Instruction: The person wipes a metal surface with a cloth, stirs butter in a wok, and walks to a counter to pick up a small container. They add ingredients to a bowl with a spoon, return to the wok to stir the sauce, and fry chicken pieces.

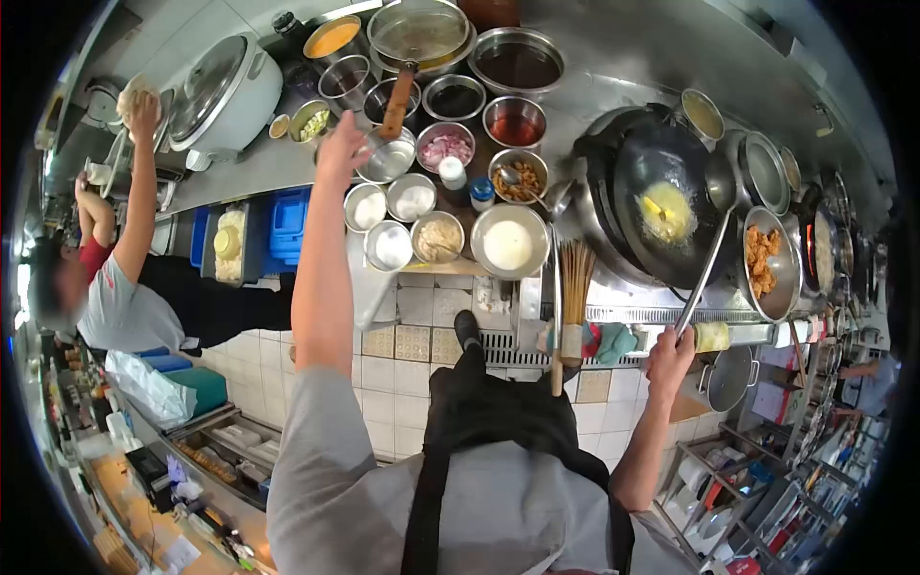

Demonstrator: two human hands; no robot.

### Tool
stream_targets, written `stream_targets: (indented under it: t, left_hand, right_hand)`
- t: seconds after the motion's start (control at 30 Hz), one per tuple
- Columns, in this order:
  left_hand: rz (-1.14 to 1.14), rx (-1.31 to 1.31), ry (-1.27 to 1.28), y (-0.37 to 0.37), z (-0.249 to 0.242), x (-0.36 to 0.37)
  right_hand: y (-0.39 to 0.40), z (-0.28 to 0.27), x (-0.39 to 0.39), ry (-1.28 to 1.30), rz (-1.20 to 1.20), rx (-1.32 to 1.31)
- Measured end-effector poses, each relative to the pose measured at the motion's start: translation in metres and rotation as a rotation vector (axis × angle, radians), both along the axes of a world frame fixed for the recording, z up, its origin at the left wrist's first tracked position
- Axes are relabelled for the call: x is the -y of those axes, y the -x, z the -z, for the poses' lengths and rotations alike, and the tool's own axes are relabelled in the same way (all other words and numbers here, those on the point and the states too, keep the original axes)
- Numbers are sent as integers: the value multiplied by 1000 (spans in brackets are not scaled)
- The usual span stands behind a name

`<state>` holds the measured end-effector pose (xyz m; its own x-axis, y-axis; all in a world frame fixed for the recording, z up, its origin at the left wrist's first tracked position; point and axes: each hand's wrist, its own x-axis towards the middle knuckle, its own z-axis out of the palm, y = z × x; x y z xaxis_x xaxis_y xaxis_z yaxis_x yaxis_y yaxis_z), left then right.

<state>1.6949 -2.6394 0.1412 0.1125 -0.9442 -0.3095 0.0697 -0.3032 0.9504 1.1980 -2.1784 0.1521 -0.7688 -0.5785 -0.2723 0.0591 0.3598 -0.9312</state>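
Clearly gripped the ladle (706, 271) in the right hand (669, 362), toward 4 o'clock in view, with fingers curled round the near end of the handle. Held its head over the wok (676, 153) near that vessel's 3 o'clock side; could not tell whether touching metal. Had the wok at 2 o'clock, with yellow food (667, 213) pooled inside, apart from the ladle. Saw browned bits (763, 261) in a steel bowl (789, 268) at 3 o'clock, just beyond the handle. Held the left hand (343, 151) out toward 11 o'clock, palm unclenched, fingers spread, grasping nothing visible, between chopped greens (311, 125) and a pan (413, 156); could not tell about contact with either. Noticed a strainer (420, 34) at 12 o'clock, with its wooden handle (397, 107) pointing down toward the pan. Saw pink bits (447, 149) and red sauce (515, 122) also around 12 o'clock, above a white-capped jar (452, 173) and a blue-capped jar (482, 194). Spotted a rice cooker (257, 96) at 10 o'clock and a co-worker (134, 302) at 9, with one arm raised toward 10.
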Motion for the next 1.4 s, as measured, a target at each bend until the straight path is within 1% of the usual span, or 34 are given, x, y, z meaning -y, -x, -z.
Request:
stream_targets:
  t: [0.07, 0.1, 0.13, 0.17, 0.23, 0.27, 0.33, 0.37, 0.4, 0.5, 0.53, 0.63, 0.67, 0.7, 0.73, 0.83, 0.93, 1.03, 1.1, 1.2, 1.3, 1.4]
  left_hand:
    - [62, -209, -122, 17, 8, 24]
    - [144, -262, -189, 21, 13, 38]
    - [226, -318, -247, 24, 23, 56]
    - [307, -372, -310, 27, 24, 65]
    - [383, -512, -243, 34, 25, 72]
    - [420, -581, -214, 36, 25, 73]
    - [402, -625, -244, 37, 22, 78]
    - [388, -645, -254, 34, 22, 83]
    - [293, -665, -281, 33, 28, 90]
    - [388, -565, -158, 22, 5, 77]
    - [368, -559, -169, 14, -6, 74]
    - [447, -606, -63, -12, -44, 62]
    - [447, -538, -4, -21, -59, 59]
    - [503, -549, 40, -31, -67, 62]
    - [518, -514, 74, -38, -85, 59]
    - [514, -454, 129, -57, -128, 48]
    - [518, -421, 143, -75, -141, 42]
    - [513, -390, 144, -87, -137, 41]
    - [481, -346, 125, -90, -133, 40]
    - [460, -353, 120, -93, -127, 41]
    - [444, -364, 107, -97, -124, 43]
    - [451, -372, 108, -101, -120, 43]
  right_hand:
    - [-22, -21, 25, 264, 51, 273]
    - [-32, -30, 36, 408, 79, 407]
    - [-36, -34, 44, 486, 9, 414]
    - [-35, -40, 49, 635, -26, 618]
    - [-29, -50, 57, 919, -105, 1030]
    - [-29, -50, 61, 964, -84, 1108]
    - [-40, -20, 78, 283, -11, 219]
    - [-56, -26, 99, -60, 21, -218]
    - [-77, -35, 105, 62, 119, -43]
    - [-117, -57, 121, 364, 75, 328]
    - [-130, -66, 127, 457, 10, 464]
    - [-159, -104, 158, 451, -165, 770]
    - [-167, -114, 172, 428, -228, 853]
    - [-174, -122, 188, 405, -293, 936]
    - [-182, -125, 205, 383, -361, 1018]
    - [-218, -127, 251, 173, -503, 954]
    - [-247, -114, 286, 100, -646, 908]
    - [-271, -111, 291, 64, -630, 913]
    - [-285, -108, 299, -19, -675, 765]
    - [-290, -87, 324, -139, -804, 531]
    - [-300, -72, 346, -230, -865, 370]
    - [-309, -49, 358, -219, -853, 303]
